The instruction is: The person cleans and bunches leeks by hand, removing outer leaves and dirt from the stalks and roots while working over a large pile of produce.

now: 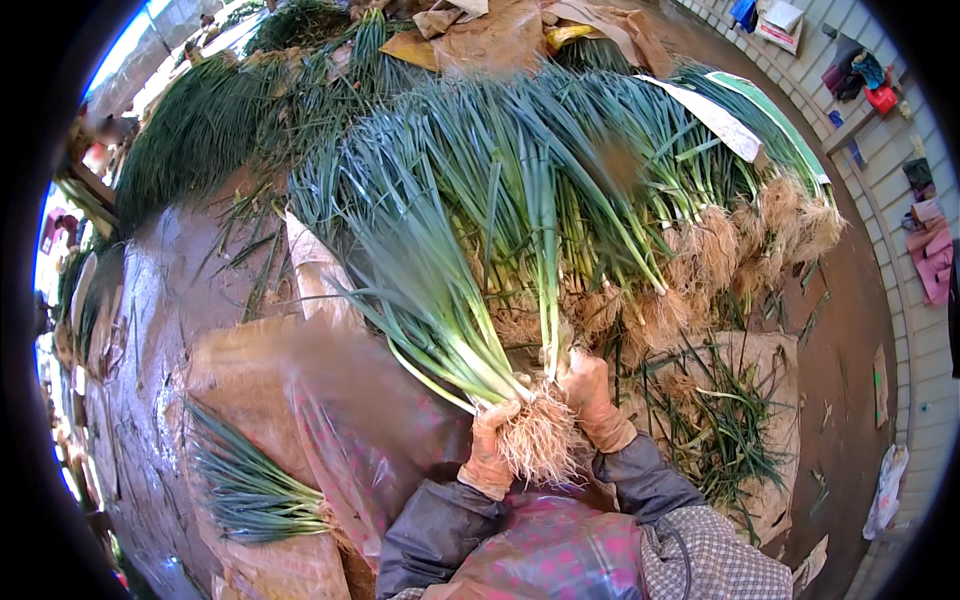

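Note:
In front of my lap, a bunch of green onions (465, 350) fans upward from a pale tangle of roots (540, 435). My left hand (490, 445), in a soiled tan glove, is closed on the lower white stalks at the left of the roots. My right hand (590, 395), gloved alike, grips the stalk bases on the right, where a few upright stems (550, 290) rise separately. A pink dotted plastic sheet (550, 550) covers my lap below both hands. A blurred smear obscures part of the view left of the bunch.
A long heap of green onions (520, 140) lies ahead, darker piles (190, 130) at back left. A smaller bundle (250, 480) rests on sacking at lower left. Loose leaves (720, 420) lie on sacking at right. A white panelled wall (925, 380) with hung items borders the right.

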`<state>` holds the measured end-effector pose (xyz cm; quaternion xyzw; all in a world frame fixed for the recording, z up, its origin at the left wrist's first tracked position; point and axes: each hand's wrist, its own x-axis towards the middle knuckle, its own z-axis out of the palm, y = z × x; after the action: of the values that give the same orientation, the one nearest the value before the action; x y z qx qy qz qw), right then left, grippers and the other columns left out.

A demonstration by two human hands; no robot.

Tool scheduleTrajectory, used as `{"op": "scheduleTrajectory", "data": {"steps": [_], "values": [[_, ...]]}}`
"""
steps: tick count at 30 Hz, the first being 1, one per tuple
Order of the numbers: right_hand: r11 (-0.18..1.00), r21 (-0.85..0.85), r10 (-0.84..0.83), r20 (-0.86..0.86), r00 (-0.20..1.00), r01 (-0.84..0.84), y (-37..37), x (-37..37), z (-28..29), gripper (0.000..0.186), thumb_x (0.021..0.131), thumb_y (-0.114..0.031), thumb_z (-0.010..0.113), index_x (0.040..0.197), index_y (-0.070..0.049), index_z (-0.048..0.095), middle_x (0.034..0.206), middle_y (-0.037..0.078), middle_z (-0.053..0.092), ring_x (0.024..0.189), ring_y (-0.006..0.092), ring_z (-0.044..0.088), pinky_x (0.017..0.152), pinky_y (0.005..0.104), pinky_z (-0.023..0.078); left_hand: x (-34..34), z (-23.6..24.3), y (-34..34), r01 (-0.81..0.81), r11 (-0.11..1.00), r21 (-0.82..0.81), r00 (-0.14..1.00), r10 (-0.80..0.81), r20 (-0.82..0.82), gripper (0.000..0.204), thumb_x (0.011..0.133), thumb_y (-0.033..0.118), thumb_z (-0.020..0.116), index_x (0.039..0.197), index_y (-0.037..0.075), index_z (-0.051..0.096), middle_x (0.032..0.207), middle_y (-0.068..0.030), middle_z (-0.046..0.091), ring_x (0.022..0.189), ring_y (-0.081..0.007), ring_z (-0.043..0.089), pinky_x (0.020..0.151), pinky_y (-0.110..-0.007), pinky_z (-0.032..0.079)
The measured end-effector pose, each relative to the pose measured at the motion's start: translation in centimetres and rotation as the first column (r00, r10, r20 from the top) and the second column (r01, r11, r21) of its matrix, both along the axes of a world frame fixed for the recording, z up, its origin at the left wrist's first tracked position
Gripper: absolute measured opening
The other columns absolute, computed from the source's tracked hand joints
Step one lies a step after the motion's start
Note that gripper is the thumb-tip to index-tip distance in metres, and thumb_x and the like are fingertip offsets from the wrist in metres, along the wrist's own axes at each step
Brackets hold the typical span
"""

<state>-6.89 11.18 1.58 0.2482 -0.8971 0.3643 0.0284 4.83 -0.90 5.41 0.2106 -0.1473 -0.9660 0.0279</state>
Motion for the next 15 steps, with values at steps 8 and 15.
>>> {"op": "scheduleTrajectory", "data": {"steps": [8, 15], "values": [[0.778, -0.169, 0.604, -0.062, 0.795, -0.605, 2.4, 1.4, 9.7, 0.023, 0.089, -0.015, 0.061, 0.106, -0.001, 0.066, 0.061, 0.004, 0.056, 0.046, 0.0147, 0.051, 0.040, 0.0328, 0.041, -1.7, 3.1, 0.1, 0.016, 0.994, -0.107, 1.000, -0.015, 0.016, 0.040, 0.085, 0.025, 0.053, 0.119, 0.002, 0.053, 0.104, -0.0144, 0.063, 0.091, -0.0248, 0.064, 0.082, -0.039, 0.053], [0.598, -0.604, 0.077, 0.699, 0.711, 0.528, 18.6, -2.0, 7.0, 0.019, 0.098, -0.020, 0.049, 0.089, -0.004, 0.055, 0.076, 0.002, 0.056, 0.061, 0.0102, 0.054, 0.061, 0.0199, 0.046, 0.3, 4.3, 0.4, -0.022, 0.994, 0.110, 0.987, 0.039, -0.155, 0.041, 0.078, 0.015, 0.057, 0.117, 0.004, 0.052, 0.113, -0.0173, 0.059, 0.106, -0.0307, 0.058, 0.096, -0.042, 0.047]]}}
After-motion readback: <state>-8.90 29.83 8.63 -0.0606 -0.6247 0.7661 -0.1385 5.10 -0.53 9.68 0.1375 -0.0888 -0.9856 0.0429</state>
